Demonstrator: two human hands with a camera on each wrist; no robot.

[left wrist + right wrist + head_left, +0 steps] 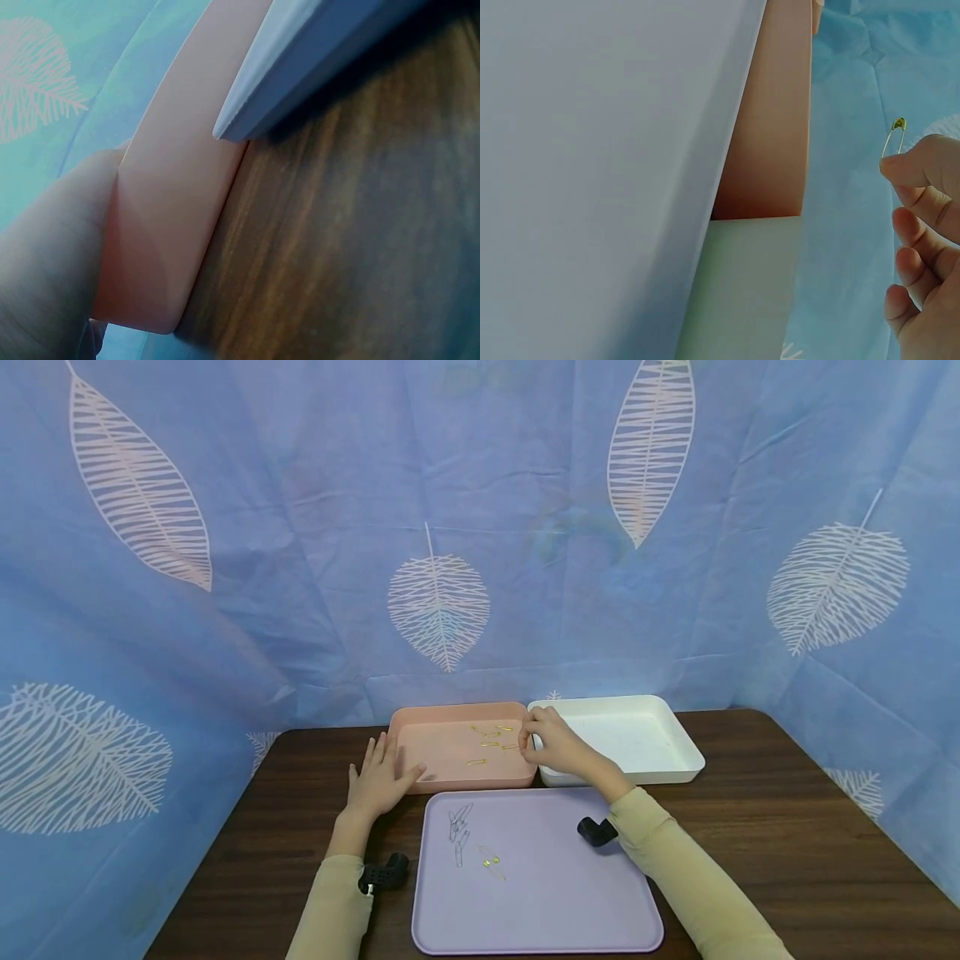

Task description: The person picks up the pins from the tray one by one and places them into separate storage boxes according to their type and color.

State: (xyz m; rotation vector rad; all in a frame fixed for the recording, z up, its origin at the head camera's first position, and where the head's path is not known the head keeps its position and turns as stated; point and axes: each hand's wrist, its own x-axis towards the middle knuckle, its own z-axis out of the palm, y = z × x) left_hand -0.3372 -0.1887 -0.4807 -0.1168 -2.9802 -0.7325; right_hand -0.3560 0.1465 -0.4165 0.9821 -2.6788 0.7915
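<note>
My right hand point(555, 745) pinches a gold safety pin point(899, 124) between thumb and forefinger, clasp end outward. It is above the border between the pink tray point(431, 747) and the white tray point(637, 743). Several gold safety pins point(477, 762) lie scattered in the pink tray. My left hand point(377, 787) rests at that tray's left end with fingers spread and straight, the thumb over its near corner. On the purple tray point(570, 902) in front, several silver safety pins point(459, 852) lie at the left, near a few gold pins point(491, 862).
The pink and white trays stand side by side at the back of the dark wooden table point(780, 827), against a blue leaf-print curtain point(525, 568). The purple tray sits close before them. A black wrist camera point(597, 832) overhangs the purple tray.
</note>
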